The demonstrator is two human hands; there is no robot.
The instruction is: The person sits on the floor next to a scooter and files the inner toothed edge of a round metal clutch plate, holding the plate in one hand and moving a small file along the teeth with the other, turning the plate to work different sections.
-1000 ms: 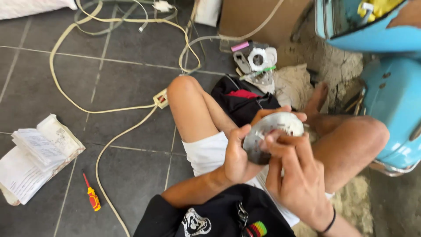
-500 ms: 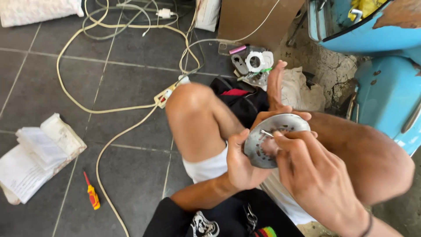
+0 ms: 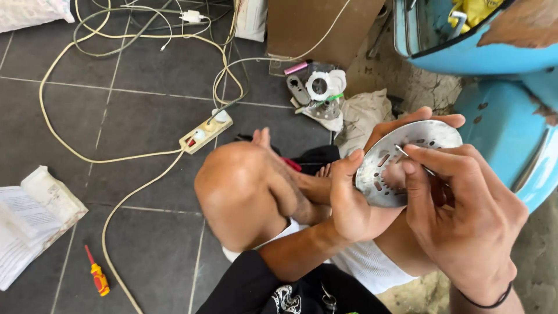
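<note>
Round slotted grey metal disc point(image 3: 401, 166) held above lap, clamped at rim by left hand point(image 3: 354, 200); right hand point(image 3: 465, 215) pinched thin metal pick point(image 3: 410, 158) against it. Probably stiff, light, slippery-edged; best gripped by rim.

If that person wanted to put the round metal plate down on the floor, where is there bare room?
Bare grey tile lies between the cream cable loop, the power strip and the papers, and again between the screwdriver and the knee. It is crowded by the parts pile and rag beside the blue scooter.
</note>
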